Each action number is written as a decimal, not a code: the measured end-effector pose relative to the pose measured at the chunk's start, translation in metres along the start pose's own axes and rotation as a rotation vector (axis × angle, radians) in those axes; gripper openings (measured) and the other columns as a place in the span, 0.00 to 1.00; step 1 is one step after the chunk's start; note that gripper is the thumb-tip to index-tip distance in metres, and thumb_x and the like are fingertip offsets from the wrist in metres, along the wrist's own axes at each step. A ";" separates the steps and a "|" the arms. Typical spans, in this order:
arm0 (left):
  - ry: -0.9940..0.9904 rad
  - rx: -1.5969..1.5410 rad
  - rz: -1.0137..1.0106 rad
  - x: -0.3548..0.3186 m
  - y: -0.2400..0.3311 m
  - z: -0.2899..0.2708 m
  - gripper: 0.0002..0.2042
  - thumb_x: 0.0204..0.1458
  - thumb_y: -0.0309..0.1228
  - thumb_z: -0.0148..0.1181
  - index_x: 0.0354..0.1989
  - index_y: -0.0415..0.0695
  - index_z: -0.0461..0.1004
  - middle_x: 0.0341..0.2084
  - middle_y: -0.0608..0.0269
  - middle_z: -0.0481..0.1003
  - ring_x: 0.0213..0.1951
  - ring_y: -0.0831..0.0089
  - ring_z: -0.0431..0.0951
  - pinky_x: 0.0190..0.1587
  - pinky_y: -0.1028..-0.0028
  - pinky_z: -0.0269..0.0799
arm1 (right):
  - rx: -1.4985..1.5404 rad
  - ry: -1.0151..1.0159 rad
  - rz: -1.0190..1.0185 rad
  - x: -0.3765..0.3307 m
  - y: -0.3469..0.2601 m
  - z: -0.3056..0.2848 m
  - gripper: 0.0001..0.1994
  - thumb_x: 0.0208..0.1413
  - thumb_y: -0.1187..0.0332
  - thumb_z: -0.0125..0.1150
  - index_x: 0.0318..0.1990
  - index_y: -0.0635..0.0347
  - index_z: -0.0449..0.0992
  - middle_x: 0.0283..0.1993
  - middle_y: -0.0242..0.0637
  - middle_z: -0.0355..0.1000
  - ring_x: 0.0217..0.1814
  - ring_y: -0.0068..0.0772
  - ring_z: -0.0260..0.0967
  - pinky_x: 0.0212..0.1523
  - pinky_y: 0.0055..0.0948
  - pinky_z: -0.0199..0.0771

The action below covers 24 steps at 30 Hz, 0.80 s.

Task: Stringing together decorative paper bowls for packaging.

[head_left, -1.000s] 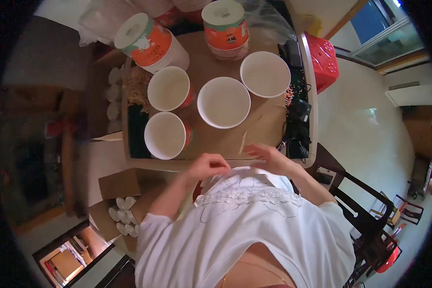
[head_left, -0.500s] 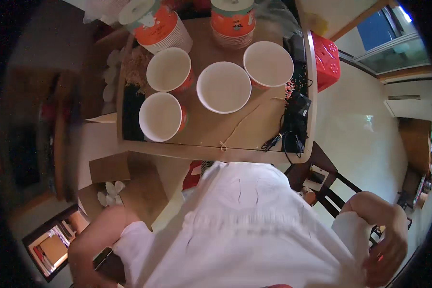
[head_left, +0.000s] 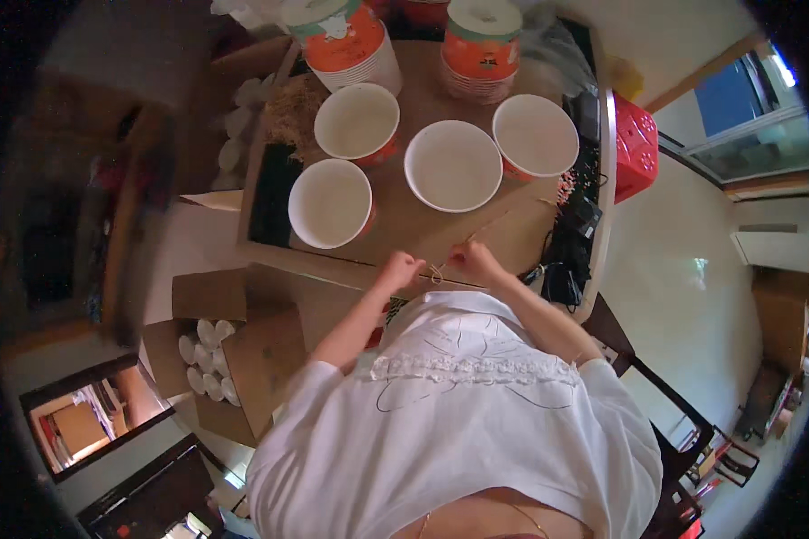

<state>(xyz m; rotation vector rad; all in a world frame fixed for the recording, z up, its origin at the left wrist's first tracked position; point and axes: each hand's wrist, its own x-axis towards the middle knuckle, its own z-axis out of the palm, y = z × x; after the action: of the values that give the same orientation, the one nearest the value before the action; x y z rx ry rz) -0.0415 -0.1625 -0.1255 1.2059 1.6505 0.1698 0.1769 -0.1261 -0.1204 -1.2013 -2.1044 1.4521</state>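
At the near edge of the table, my left hand (head_left: pixel 403 269) and my right hand (head_left: pixel 478 262) are close together, fingers pinched. Between them runs a thin tan string (head_left: pixel 437 273) with a small loop, and its tail reaches up the table past my right hand. Both hands appear to grip it, though the fingertips are small and partly hidden. Beyond my hands, several white-lined paper buckets stand mouth up: one at the near left (head_left: pixel 331 205), one behind it (head_left: pixel 357 123), one in the middle (head_left: pixel 454 167) and one at the right (head_left: pixel 536 136).
Two stacks of orange paper buckets stand at the back, one left (head_left: pixel 355 54) and one right (head_left: pixel 481 54). Black cables (head_left: pixel 562 286) and small pink beads (head_left: pixel 566 186) lie along the right side. A red stool (head_left: pixel 635 146) stands beyond the table; a cardboard box of white cups (head_left: pixel 274 368) sits lower left.
My hands have come up from beside my body to the table's near edge and taken hold of the looped string. The view has shifted, so the table appears farther right.
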 end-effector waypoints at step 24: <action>-0.296 -0.874 0.208 -0.043 0.080 -0.011 0.04 0.48 0.26 0.60 0.31 0.43 0.74 0.22 0.68 0.74 0.20 0.83 0.69 0.22 0.83 0.66 | 0.220 0.229 0.115 -0.037 -0.094 -0.043 0.02 0.46 0.77 0.60 0.29 0.65 0.75 0.28 0.38 0.68 0.30 0.28 0.68 0.31 0.26 0.69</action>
<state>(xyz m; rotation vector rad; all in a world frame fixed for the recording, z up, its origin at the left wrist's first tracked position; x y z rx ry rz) -0.0025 -0.1519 -0.0436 0.6700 0.9965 0.7239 0.1843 -0.1414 -0.0118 -1.3485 -1.7031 1.4712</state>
